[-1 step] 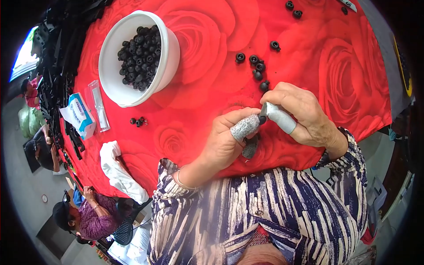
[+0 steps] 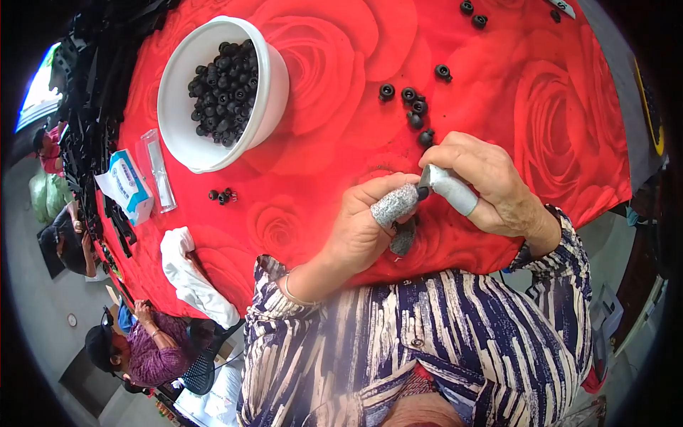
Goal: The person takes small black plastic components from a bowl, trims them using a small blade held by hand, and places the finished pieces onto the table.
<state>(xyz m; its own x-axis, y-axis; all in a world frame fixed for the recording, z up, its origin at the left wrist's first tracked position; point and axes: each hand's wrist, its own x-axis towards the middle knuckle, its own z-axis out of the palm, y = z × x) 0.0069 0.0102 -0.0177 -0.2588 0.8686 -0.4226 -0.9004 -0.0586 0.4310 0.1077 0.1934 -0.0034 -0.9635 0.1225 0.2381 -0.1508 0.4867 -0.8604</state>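
My left hand (image 2: 363, 224) is closed in a pinch, with a speckled grey cover on one finger and a dark grey one below it. A small round black part (image 2: 422, 193) shows at its fingertips, mostly hidden. My right hand (image 2: 491, 185) meets it from the right, fingers curled and thumb in a pale grey cover; what it grips, if anything, is hidden. Just beyond the hands, several round black parts with holes (image 2: 418, 108) are scattered on the red rose-patterned cloth (image 2: 327, 142).
A white bowl (image 2: 274, 107) of similar black parts stands at the far left. Nearby are a blue-and-white tissue box (image 2: 135, 196), a clear plastic case (image 2: 161, 174), a white cloth (image 2: 188, 274) and a few loose black pieces (image 2: 224, 196). Another person (image 2: 153, 349) sits at the lower left.
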